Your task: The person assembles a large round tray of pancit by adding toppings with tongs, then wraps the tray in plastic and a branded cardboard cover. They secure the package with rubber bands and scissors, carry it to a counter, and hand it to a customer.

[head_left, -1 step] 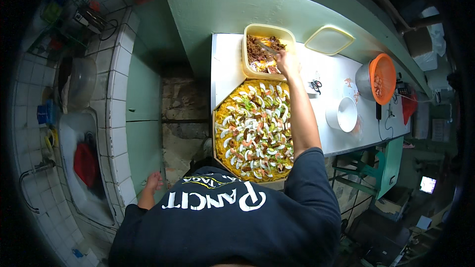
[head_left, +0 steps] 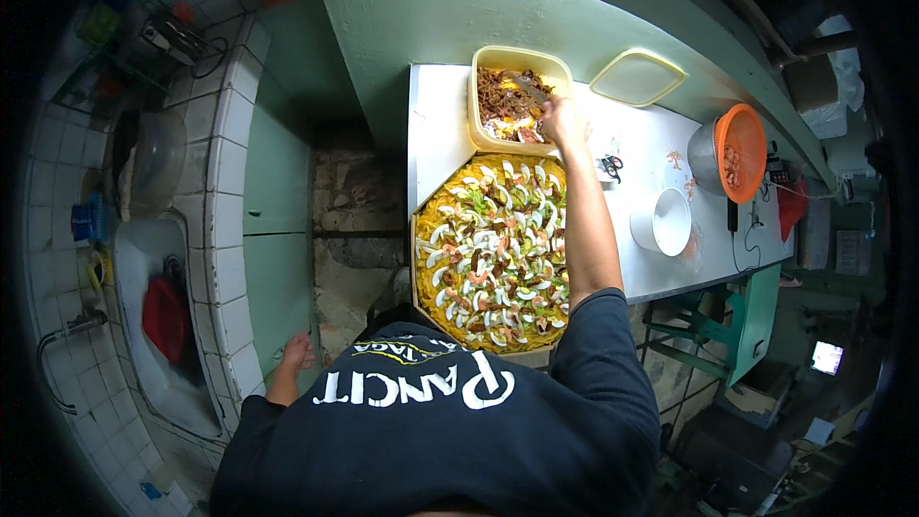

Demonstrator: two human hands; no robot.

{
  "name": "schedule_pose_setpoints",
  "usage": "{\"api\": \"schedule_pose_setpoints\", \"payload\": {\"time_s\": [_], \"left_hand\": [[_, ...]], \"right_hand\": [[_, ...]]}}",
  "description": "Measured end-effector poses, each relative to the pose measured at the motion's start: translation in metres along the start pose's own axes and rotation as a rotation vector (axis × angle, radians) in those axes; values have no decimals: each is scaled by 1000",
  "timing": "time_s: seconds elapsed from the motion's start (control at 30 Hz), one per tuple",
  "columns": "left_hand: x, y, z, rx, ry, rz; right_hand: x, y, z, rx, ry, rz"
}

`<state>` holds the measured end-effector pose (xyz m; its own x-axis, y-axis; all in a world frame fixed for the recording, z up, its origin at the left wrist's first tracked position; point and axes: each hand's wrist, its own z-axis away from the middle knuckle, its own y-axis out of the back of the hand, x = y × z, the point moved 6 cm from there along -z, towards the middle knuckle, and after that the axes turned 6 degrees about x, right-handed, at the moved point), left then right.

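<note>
My right hand [head_left: 566, 123] is closed on a metal utensil [head_left: 528, 89], perhaps tongs or a spatula. The utensil's flat grey end lies over dark brown shredded food [head_left: 500, 91] in a yellowish plastic container [head_left: 474, 120]. Under my outstretched right forearm is a large eight-sided tray [head_left: 414, 263] of yellow noodles. Sliced boiled eggs, shrimp, greens and brown bits cover the noodles [head_left: 493, 249]. My left hand [head_left: 299, 352] hangs low at my side near the green cabinet, its fingers loosely bent and apart, with nothing visible in it.
On the white table [head_left: 613, 220] are black-handled scissors [head_left: 611, 167], a white bowl [head_left: 662, 223], and an orange strainer [head_left: 740, 155] against a metal pot [head_left: 705, 158]. The container's lid [head_left: 638, 78] leans by the wall. A tiled sink [head_left: 158, 249] stands left, a green chair [head_left: 704, 325] right.
My right hand has shifted slightly to the right, and the utensil's end has moved right with it over the brown food. My left hand has stayed where it was.
</note>
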<state>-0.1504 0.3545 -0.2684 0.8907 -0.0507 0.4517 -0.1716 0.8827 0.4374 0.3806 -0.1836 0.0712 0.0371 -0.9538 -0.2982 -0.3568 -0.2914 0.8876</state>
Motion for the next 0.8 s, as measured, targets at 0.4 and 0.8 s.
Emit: {"api": "schedule_pose_setpoints", "payload": {"time_s": [0.4,0.8], "left_hand": [[30,-6,-11,-58,14,38],[39,-11,3,-53,28,41]], "right_hand": [[5,55,29,55,-57,54],[19,7,-13,82,10,202]]}}
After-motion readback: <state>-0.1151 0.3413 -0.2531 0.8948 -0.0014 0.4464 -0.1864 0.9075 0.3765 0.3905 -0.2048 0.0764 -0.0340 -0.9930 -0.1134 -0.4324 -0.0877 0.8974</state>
